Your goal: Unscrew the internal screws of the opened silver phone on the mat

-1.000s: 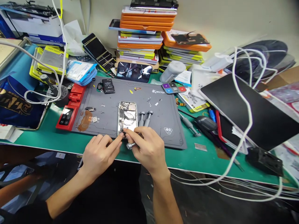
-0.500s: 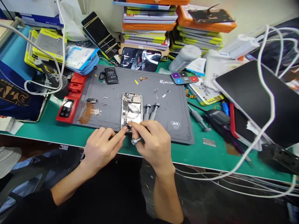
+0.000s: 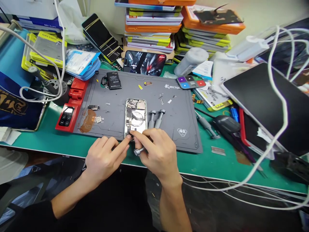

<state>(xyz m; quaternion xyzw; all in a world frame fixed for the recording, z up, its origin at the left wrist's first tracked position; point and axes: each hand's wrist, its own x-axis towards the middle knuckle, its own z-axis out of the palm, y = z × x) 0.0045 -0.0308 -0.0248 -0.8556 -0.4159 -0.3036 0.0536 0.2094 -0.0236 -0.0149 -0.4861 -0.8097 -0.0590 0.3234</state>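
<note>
An opened phone (image 3: 136, 117) lies on the grey work mat (image 3: 113, 124), its inner boards and round coil showing. My left hand (image 3: 103, 158) has its index finger stretched to the phone's lower left corner, touching there; the other fingers are loosely curled. In my right hand (image 3: 159, 154), the fingers wrap a grey screwdriver (image 3: 137, 152), whose handle end pokes out below the index finger. That index fingertip touches the phone's lower end, and any small part under it is hidden. Two similar screwdrivers (image 3: 155, 119) lie just right of the phone.
A black battery (image 3: 114, 80) and small parts (image 3: 98, 119) are scattered on the mat. Behind stands a lit phone (image 3: 145, 62) before stacked boxes (image 3: 152, 29). A red device (image 3: 65, 117) borders the mat's left. White cable (image 3: 277, 96) loops across the right side.
The whole view has shifted slightly. Both hands keep to the phone's lower end, and the screwdriver in my right hand has tilted a little. The lit phone's picture differs.
</note>
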